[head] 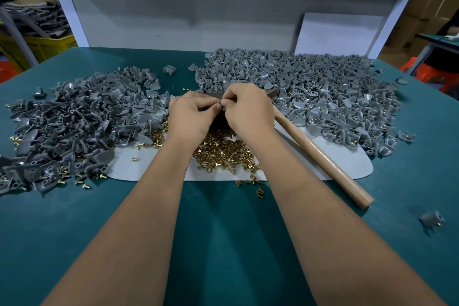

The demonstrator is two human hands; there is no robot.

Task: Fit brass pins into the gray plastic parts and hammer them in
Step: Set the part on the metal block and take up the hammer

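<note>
Head view: left hand (192, 113) and right hand (244, 107) together pinch one small, curved gray plastic part (219, 102) above heaped brass pins (223, 151).

Left hand (192, 113), right hand (244, 107) fingertips pinched together.

Green table (223, 243): gray parts (74, 117), brass pins (223, 151), white sheet (154, 169), hammer (323, 159).
</note>
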